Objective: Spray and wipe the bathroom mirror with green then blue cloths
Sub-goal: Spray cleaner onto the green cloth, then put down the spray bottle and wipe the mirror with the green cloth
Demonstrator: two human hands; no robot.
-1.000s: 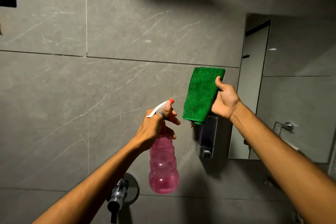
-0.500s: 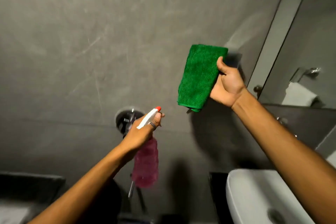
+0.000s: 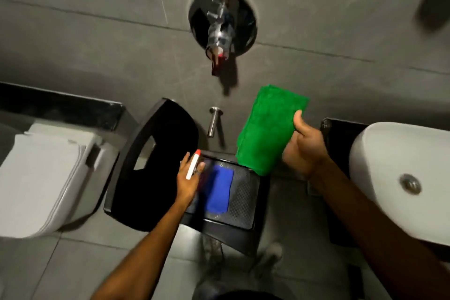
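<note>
My right hand (image 3: 303,148) grips a folded green cloth (image 3: 266,129), held up in front of the grey wall above the chair's back right corner. My left hand (image 3: 188,176) is closed around the spray bottle (image 3: 192,165); only its white trigger and red nozzle tip show clearly, the pink body is blurred below the hand. A folded blue cloth (image 3: 219,190) lies flat on the seat of a black chair (image 3: 243,204), right beside my left hand. The mirror is out of view.
A white toilet (image 3: 48,178) with its lid down stands at the left. A white basin (image 3: 399,178) juts in at the right. A chrome wall valve (image 3: 222,22) and a small spout (image 3: 213,120) stick out of the grey tiled wall above the chair.
The view has swung down from the mirror and wall to the chair and floor. My left hand has lowered the spray bottle to the chair seat. The green cloth stays in my right hand.
</note>
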